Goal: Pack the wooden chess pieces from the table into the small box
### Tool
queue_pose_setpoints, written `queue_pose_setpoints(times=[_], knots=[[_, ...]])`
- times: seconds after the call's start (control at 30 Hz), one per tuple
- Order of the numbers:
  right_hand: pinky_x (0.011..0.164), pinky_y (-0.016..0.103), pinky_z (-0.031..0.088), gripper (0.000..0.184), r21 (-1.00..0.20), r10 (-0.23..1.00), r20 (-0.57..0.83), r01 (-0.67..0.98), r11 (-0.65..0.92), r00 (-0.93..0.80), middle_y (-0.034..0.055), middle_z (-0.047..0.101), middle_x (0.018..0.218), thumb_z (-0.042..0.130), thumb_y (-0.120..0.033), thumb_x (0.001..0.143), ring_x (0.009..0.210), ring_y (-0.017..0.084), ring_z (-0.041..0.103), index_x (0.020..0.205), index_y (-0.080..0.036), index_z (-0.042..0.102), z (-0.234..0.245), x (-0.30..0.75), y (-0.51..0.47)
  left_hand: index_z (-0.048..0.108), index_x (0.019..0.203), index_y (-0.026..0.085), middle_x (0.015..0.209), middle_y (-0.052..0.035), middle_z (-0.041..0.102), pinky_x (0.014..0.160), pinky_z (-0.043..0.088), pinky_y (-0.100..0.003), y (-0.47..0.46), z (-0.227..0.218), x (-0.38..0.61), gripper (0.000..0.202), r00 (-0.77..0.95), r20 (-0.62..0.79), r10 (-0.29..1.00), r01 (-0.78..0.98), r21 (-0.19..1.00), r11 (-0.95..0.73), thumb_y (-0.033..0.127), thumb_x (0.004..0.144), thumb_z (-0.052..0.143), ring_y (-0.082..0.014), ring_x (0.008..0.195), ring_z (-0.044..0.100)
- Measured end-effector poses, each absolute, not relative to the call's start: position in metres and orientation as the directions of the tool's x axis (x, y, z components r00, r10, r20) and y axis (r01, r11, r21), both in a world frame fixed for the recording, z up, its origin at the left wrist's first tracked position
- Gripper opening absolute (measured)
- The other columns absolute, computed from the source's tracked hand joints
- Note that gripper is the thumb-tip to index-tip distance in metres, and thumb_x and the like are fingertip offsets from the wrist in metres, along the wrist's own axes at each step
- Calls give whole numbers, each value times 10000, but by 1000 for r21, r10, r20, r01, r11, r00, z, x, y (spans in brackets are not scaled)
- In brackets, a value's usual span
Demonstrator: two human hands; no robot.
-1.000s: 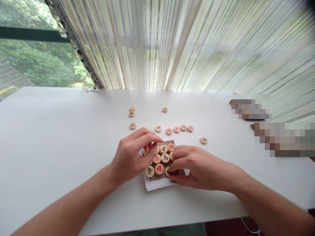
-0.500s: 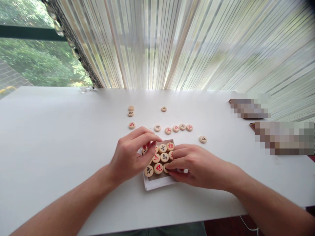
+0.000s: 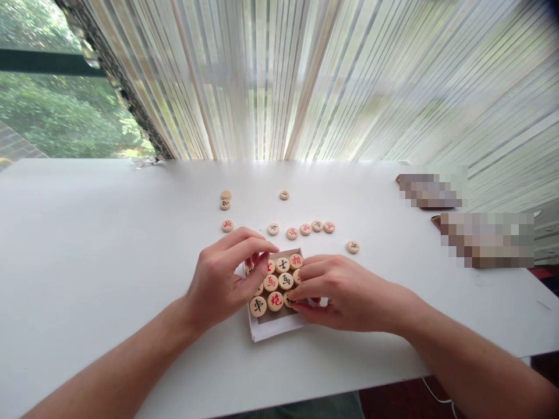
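Note:
A small white open box (image 3: 279,332) sits near the table's front, with rows of round wooden xiangqi pieces, marked in red and black, inside. My left hand (image 3: 225,276) arches over its left side, fingers loosely bent, with a gap between thumb and index finger. That index fingertip is by the far rim; whether it touches is unclear. Thumb and fingers of my right hand (image 3: 343,294) close on a black-marked xiangqi piece (image 3: 288,298) at the right of the nearest row. Part of this piece is hidden by the fingertips. A red piece (image 3: 275,301) lies beside it.
Beyond the box, several loose pieces (image 3: 305,228) lie on the white table (image 3: 109,233). One black piece (image 3: 353,247) is off to the right. Two blurred brown-edged objects (image 3: 484,241) stand farther right. A striped string curtain (image 3: 244,75) hangs behind the table.
The whole view has shifted slightly, so the box and loose pieces appear a little farther left. Both hands keep nearly the same pose over the box.

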State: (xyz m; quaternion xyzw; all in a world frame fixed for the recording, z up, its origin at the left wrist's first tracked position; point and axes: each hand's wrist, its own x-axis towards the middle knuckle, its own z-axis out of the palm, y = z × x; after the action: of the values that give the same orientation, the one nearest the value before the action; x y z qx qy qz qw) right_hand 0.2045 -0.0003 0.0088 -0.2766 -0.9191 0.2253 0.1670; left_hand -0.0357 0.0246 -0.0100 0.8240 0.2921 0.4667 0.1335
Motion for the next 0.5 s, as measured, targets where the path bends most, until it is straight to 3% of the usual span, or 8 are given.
queue_pose_setpoints(times=[0.3, 0.4, 0.5], knots=[[528, 224, 375, 228, -556, 692, 416, 437, 707, -591, -17, 587, 568, 625, -128, 905, 504, 87, 470, 698, -162, 713, 9, 212, 13, 772, 973, 185, 928, -34, 756, 715, 599, -261, 45, -9, -50, 103, 219, 635, 741, 427, 620, -658, 128, 938, 695, -137, 785, 704], [516, 241, 359, 306, -574, 756, 494, 491, 655, -430, -15, 561, 536, 613, -191, 934, 495, 93, 423, 632, -174, 657, 1, 220, 25, 792, 979, 194, 919, -33, 767, 703, 609, -266, 58, -8, -61, 88, 83, 585, 807, 441, 704, -556, 208, 932, 719, -142, 761, 716], [482, 265, 284, 392, -625, 848, 474, 588, 513, -236, -26, 465, 496, 609, -295, 961, 474, 94, 338, 586, -181, 612, -8, 229, 38, 804, 963, 187, 792, -14, 746, 591, 567, -238, 72, -6, -72, 105, -77, 529, 845, 430, 782, -450, 241, 913, 729, -122, 635, 675]])
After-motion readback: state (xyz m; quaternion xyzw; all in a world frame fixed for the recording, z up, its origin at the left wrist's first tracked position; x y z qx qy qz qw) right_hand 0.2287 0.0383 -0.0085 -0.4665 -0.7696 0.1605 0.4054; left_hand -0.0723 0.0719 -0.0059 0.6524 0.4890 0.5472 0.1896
